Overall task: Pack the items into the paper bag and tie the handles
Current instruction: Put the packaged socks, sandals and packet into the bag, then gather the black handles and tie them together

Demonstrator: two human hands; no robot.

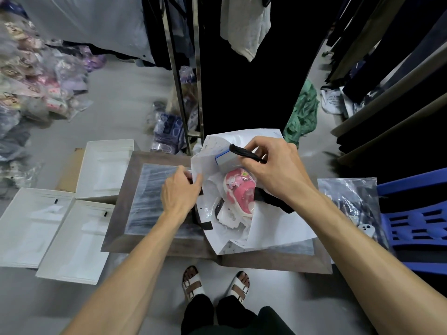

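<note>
A white paper bag (278, 228) stands open on a low grey wooden table (121, 213). Inside it lie a pink patterned item in clear plastic (238, 192) and a small pale blue box (226, 160) near the far rim. My right hand (268, 163) is over the bag's mouth, fingers pinched on a black ribbon handle (244, 151). At the bag's left rim my left hand (180, 189) grips the paper edge, with the other black handle (202, 222) hanging below it.
Three flat white boxes (72, 238) lie on the floor at left. A clear plastic packet (350, 201) rests on a blue plastic stool (416, 223) at right. A metal clothes rack (188, 93) and hanging garments stand behind the table. My sandalled feet (215, 284) are below.
</note>
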